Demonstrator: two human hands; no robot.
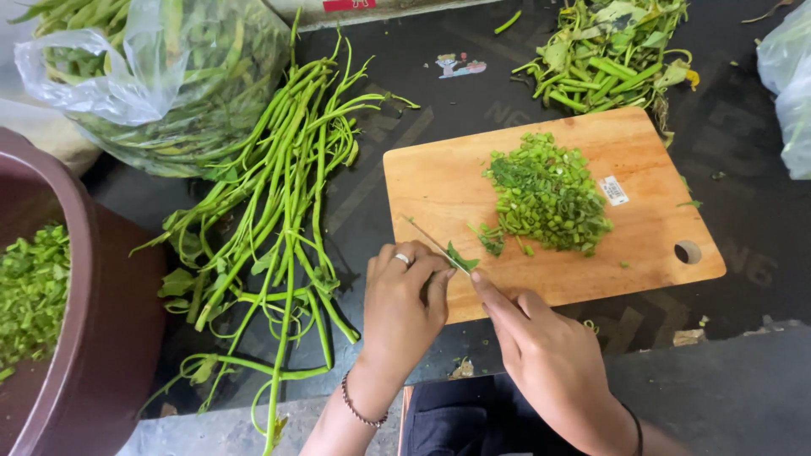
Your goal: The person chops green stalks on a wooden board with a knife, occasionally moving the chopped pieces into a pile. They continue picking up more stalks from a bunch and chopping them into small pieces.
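Both hands, the left hand (404, 297) and the right hand (541, 355), pinched one thin stem (439, 247) together over the board's (439, 181) near edge; best kept low, steady and close to the chopped pile (545, 194).

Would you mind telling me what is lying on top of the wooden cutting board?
On the cutting board lie a pile of chopped green stems and a small white sticker. The left hand and right hand hold a leafy stem at its near edge, hiding that bit.
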